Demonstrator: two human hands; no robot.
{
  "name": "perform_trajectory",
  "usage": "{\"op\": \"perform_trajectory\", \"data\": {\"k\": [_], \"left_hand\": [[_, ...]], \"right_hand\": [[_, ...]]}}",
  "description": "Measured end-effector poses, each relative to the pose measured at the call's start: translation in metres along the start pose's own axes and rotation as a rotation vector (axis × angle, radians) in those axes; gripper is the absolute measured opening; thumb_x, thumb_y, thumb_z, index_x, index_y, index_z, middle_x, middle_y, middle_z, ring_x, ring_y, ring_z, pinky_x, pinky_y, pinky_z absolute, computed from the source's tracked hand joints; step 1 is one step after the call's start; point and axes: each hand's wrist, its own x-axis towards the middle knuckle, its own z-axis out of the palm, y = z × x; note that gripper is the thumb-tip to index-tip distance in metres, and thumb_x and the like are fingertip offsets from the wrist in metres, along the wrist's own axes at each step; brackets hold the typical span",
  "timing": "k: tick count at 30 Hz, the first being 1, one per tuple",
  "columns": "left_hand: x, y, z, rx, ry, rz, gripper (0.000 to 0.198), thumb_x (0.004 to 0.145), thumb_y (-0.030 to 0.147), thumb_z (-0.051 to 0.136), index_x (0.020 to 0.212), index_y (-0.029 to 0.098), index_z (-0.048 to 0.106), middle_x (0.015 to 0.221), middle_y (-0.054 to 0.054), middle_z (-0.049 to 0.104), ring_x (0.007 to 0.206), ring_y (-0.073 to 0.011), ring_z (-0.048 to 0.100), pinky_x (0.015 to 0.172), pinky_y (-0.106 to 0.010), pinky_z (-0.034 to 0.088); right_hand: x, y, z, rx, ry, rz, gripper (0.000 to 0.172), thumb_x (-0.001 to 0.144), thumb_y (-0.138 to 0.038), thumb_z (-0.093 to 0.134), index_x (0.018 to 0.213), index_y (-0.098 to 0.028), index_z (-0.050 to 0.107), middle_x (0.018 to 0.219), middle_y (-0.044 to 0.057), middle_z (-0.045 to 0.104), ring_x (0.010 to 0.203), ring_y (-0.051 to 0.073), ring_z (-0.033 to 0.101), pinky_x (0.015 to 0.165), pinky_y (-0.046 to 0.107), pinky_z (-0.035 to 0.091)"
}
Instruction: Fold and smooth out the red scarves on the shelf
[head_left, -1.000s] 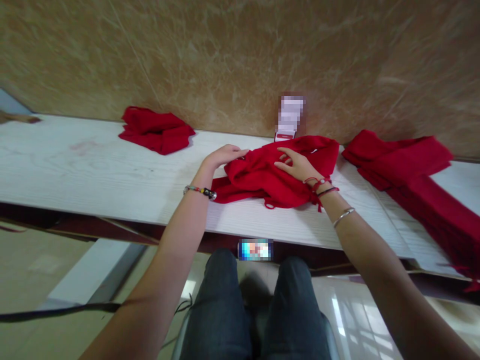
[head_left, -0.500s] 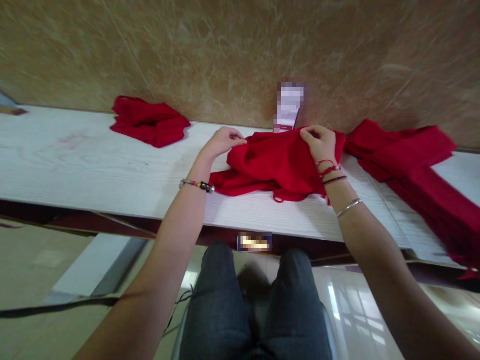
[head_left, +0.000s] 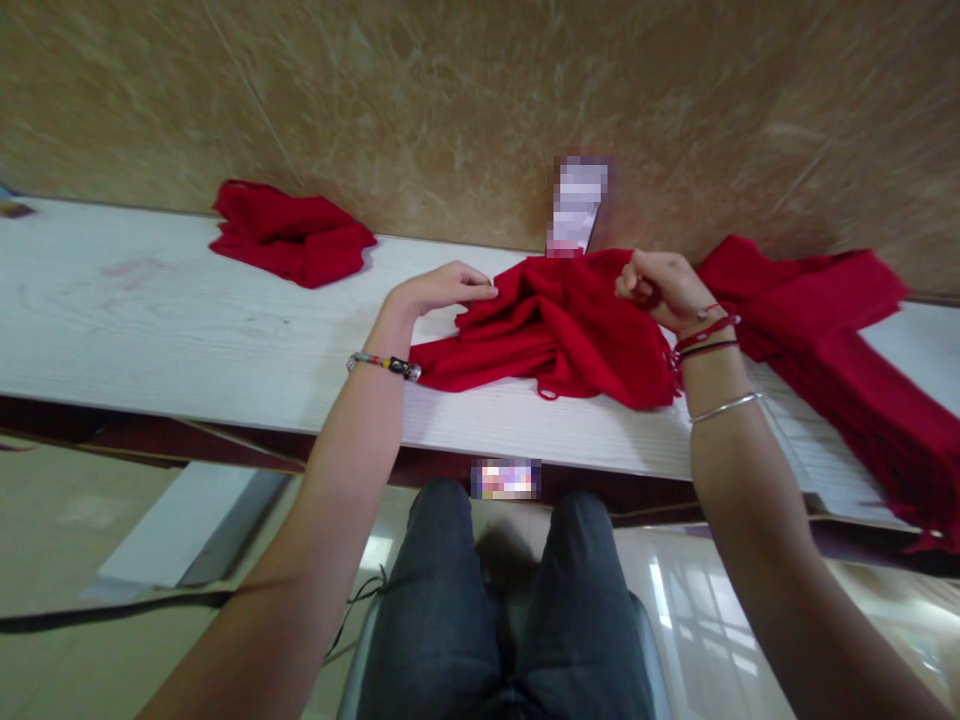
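Observation:
A crumpled red scarf (head_left: 559,330) lies on the white wooden tabletop (head_left: 187,320) straight ahead of me. My left hand (head_left: 439,288) pinches its left edge between thumb and fingers. My right hand (head_left: 658,285) is closed around a raised bunch of the same cloth at its upper right. A thin loop of red thread hangs off the scarf's front edge.
A folded red cloth (head_left: 289,233) rests at the back left of the table. A stack of long red scarves (head_left: 832,330) runs along the right side. A small upright card (head_left: 576,205) leans on the marbled wall (head_left: 450,100). My knees are under the table edge.
My right hand went from lying flat on the scarf to gripping its top edge, then pulled it up and to the right. My left hand closed on the left edge.

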Motion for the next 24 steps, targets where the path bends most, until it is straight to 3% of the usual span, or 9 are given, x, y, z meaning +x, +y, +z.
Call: {"op": "perform_trajectory", "data": {"k": [1, 5, 6, 8, 10, 12, 14, 21, 24], "left_hand": [[0.0, 0.001, 0.001, -0.011, 0.021, -0.011, 0.035, 0.081, 0.045, 0.059, 0.06, 0.016, 0.057, 0.054, -0.001, 0.053, 0.064, -0.0153, 0.058, 0.063, -0.029, 0.046], [0.009, -0.005, -0.002, -0.063, 0.434, -0.043, 0.042, 0.092, 0.05, 0.039, 0.075, 0.017, 0.06, 0.062, -0.004, 0.06, 0.07, -0.0154, 0.062, 0.067, -0.028, 0.048], [0.012, -0.006, -0.001, -0.07, 0.488, -0.05, 0.038, 0.093, 0.047, 0.039, 0.08, 0.017, 0.06, 0.069, -0.004, 0.063, 0.075, -0.0148, 0.063, 0.069, -0.027, 0.048], [0.017, -0.008, 0.003, -0.075, 0.454, -0.05, 0.025, 0.092, 0.037, 0.044, 0.089, 0.017, 0.059, 0.084, -0.004, 0.067, 0.084, -0.0132, 0.063, 0.075, -0.025, 0.048], [0.02, -0.007, 0.013, -0.079, 0.283, -0.028, 0.013, 0.089, 0.023, 0.051, 0.094, 0.016, 0.06, 0.095, -0.003, 0.068, 0.091, -0.0119, 0.061, 0.082, -0.023, 0.047], [0.022, -0.005, 0.025, -0.086, 0.122, -0.001, 0.014, 0.083, 0.012, 0.056, 0.096, 0.014, 0.061, 0.099, -0.001, 0.068, 0.093, -0.0111, 0.061, 0.086, -0.022, 0.045], [0.024, -0.004, 0.034, -0.086, 0.064, 0.011, 0.019, 0.079, 0.007, 0.057, 0.097, 0.012, 0.062, 0.097, 0.001, 0.068, 0.091, -0.0117, 0.061, 0.085, -0.022, 0.045], [0.029, -0.006, 0.041, 0.094, 0.197, 0.04, 0.019, 0.077, 0.005, 0.055, 0.088, 0.016, 0.066, 0.08, 0.005, 0.067, 0.077, -0.0101, 0.059, 0.077, -0.023, 0.045], [0.028, -0.006, 0.03, 0.127, 0.365, 0.005, 0.021, 0.081, 0.005, 0.048, 0.085, 0.017, 0.065, 0.086, 0.002, 0.067, 0.085, -0.0127, 0.058, 0.084, -0.026, 0.043]], "right_hand": [[-0.001, -0.002, 0.005, -0.033, -0.054, -0.01, 0.045, 0.087, -0.055, 0.037, 0.061, -0.021, 0.052, 0.055, 0.0, 0.049, 0.056, 0.014, 0.05, 0.059, 0.032, 0.046], [0.003, 0.0, 0.024, -0.22, -0.034, -0.1, 0.031, 0.08, -0.047, 0.055, 0.083, -0.019, 0.066, 0.084, 0.006, 0.067, 0.08, 0.02, 0.06, 0.075, 0.035, 0.048], [0.004, 0.002, 0.028, -0.286, -0.044, -0.124, 0.029, 0.077, -0.043, 0.059, 0.088, -0.018, 0.067, 0.09, 0.007, 0.068, 0.085, 0.022, 0.06, 0.078, 0.037, 0.048], [0.004, 0.006, 0.034, -0.392, -0.096, -0.147, 0.027, 0.072, -0.036, 0.065, 0.093, -0.019, 0.068, 0.096, 0.007, 0.069, 0.088, 0.024, 0.061, 0.081, 0.039, 0.048], [0.003, 0.007, 0.038, -0.452, -0.149, -0.14, 0.026, 0.07, -0.03, 0.067, 0.094, -0.02, 0.068, 0.094, 0.006, 0.07, 0.085, 0.024, 0.062, 0.079, 0.039, 0.048], [0.002, 0.005, 0.039, -0.477, -0.151, -0.122, 0.022, 0.071, -0.024, 0.065, 0.092, -0.02, 0.069, 0.091, 0.006, 0.07, 0.082, 0.024, 0.062, 0.079, 0.038, 0.048], [0.001, 0.0, 0.038, -0.483, -0.111, -0.097, 0.018, 0.073, -0.02, 0.062, 0.089, -0.018, 0.069, 0.09, 0.005, 0.071, 0.082, 0.023, 0.063, 0.08, 0.037, 0.048], [0.003, -0.003, 0.036, -0.437, 0.101, -0.074, 0.014, 0.08, -0.031, 0.057, 0.082, -0.021, 0.067, 0.088, 0.005, 0.07, 0.083, 0.024, 0.061, 0.081, 0.039, 0.047], [0.008, 0.008, 0.027, -0.389, 0.226, -0.083, 0.025, 0.084, -0.042, 0.05, 0.087, -0.022, 0.065, 0.088, 0.006, 0.068, 0.088, 0.024, 0.06, 0.079, 0.04, 0.047]]}}
